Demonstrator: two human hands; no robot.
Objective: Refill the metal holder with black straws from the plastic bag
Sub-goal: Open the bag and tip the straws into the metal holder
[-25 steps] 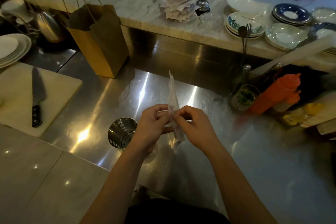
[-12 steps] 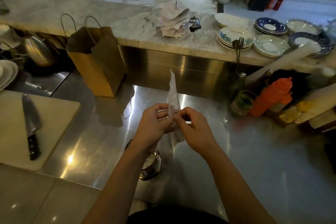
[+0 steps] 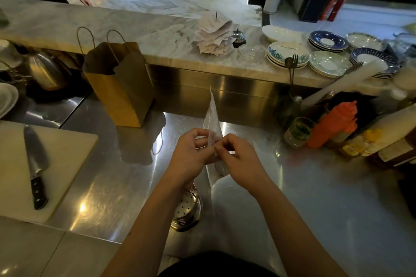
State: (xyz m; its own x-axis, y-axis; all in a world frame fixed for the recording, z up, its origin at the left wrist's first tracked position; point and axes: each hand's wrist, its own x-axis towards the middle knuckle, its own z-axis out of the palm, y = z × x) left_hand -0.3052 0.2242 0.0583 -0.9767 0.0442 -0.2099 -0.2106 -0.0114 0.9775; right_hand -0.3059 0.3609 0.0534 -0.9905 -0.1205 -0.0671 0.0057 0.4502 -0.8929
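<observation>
Both hands pinch a clear plastic bag (image 3: 212, 119) above the steel counter (image 3: 292, 198): the left hand (image 3: 191, 153) and right hand (image 3: 242, 159) meet at its middle. The perforated metal holder (image 3: 188, 209) stands beneath the left wrist, partly hidden. A paper bag (image 3: 121, 83) stands behind, bottles (image 3: 331, 126) right, knife (image 3: 36, 164) on a cutting board (image 3: 67, 153) left.

No writing can be read anywhere. The paper slips (image 3: 213, 36) on the spike carry faint handwriting, and the leaf-patterned bowl (image 3: 288, 50) has a thin line of script inside, perhaps a brand; both are too small to make out.
</observation>
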